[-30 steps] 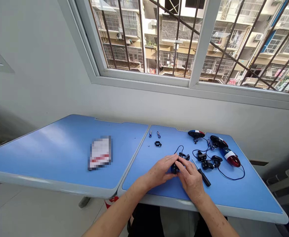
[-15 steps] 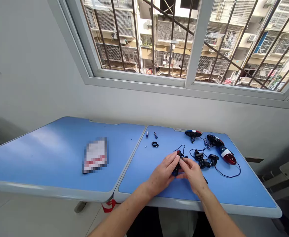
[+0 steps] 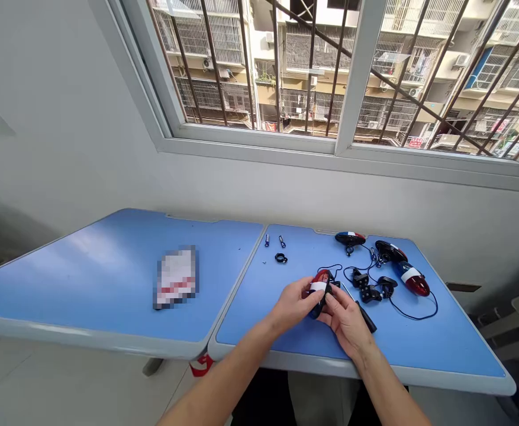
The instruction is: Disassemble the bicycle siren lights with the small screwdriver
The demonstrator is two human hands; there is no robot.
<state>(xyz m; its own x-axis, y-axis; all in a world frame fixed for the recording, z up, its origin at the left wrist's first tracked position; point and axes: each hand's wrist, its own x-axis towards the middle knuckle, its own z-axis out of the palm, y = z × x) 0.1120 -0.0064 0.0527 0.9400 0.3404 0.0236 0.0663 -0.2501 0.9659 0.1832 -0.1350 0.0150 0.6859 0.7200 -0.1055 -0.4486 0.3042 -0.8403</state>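
In the head view, the left hand and right hand grip the red-and-white lamp together near the table's front edge, its coloured shell newly exposed, apparently bringing its black side within the right fingers' reach.

Two bare forearms slant in over the near edge of the blue, pale-rimmed surface — the bare left hand back upward, fingers curled in a grip, the bare right hand close beside it, gripping too — black-clothed legs beneath that edge
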